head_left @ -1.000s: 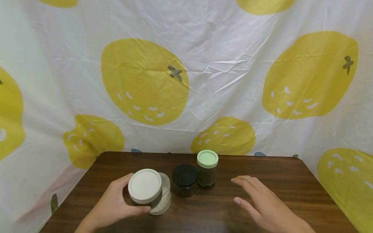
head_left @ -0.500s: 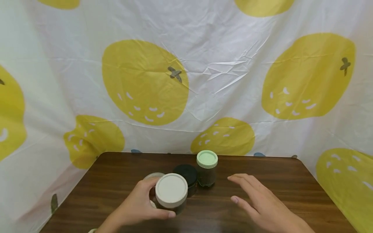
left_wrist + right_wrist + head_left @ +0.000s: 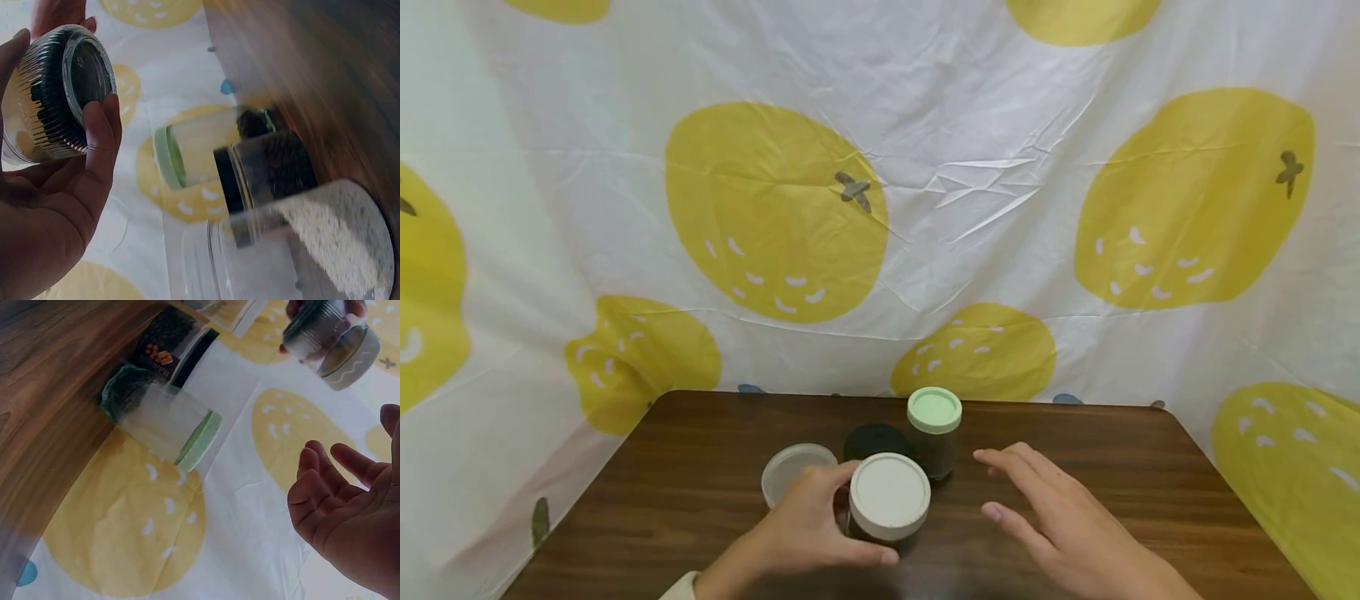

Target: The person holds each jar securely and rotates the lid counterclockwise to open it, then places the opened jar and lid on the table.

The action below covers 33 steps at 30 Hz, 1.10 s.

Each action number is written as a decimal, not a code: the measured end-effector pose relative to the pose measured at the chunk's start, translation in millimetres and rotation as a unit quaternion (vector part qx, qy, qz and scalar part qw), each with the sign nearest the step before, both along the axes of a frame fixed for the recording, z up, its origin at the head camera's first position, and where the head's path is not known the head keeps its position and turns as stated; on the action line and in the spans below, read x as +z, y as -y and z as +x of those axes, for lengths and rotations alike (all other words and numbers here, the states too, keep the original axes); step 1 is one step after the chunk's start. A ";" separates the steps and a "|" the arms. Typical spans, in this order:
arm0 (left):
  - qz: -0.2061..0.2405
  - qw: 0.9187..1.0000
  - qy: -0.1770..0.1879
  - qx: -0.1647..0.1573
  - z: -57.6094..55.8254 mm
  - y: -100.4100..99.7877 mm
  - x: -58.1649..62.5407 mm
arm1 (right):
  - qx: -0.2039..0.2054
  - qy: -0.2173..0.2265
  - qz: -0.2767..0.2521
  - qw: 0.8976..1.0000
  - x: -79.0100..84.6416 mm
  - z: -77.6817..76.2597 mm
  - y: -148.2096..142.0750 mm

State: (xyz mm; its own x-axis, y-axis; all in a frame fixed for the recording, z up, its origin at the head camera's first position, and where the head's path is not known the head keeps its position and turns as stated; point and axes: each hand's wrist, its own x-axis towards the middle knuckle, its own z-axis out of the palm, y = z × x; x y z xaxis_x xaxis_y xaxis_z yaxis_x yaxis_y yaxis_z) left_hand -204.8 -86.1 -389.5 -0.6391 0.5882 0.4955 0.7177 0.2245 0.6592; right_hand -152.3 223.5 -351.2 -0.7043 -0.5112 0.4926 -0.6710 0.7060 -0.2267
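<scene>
The cream-lid jar (image 3: 890, 497) is held by the left hand (image 3: 805, 527), with the thumb on its near side and the fingers around its far side. Its base is shown clear of the table (image 3: 647, 508) in the left wrist view; the lid is seated. The right hand (image 3: 1054, 515) is loosely spread, palm turned toward the held jar; nothing is gripped by it.

Beyond the left hand, the tub (image 3: 796, 468) of pale grains is partly covered from view by that hand. The black-lid jar (image 3: 874, 440) is partly hidden directly beyond the held jar. The green-lid jar (image 3: 935, 446) is stood upright just beside it, beyond the gap between the hands.

The step in hand is judged to be the shifting of one lifted jar. For any lowering, a level base and clearance from the black-lid jar are judged to be required; for a pass, closure of the right hand around the jar before release is advised. Which applies cannot be determined.
</scene>
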 end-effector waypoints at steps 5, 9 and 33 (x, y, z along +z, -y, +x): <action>0.007 1.000 -0.002 -0.009 -0.6 -14.2 -3.7 | -0.002 -0.008 -0.009 1.000 3.2 1.9 7.5; 0.015 0.999 0.021 -0.021 -0.4 -24.2 -6.6 | -0.002 -0.023 -0.020 1.000 7.6 3.1 14.4; -0.007 1.000 0.007 0.000 5.2 -51.9 -15.7 | -0.147 -0.035 0.120 0.981 15.6 5.0 55.0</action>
State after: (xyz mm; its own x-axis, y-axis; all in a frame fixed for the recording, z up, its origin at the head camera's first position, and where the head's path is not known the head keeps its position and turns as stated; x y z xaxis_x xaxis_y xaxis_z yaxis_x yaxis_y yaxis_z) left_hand -199.6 -34.1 -405.1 -0.6460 0.5946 0.4788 0.7088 0.2343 0.6654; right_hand -147.3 168.5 -335.6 -0.8075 -0.3981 0.4352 -0.4378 0.8990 0.0101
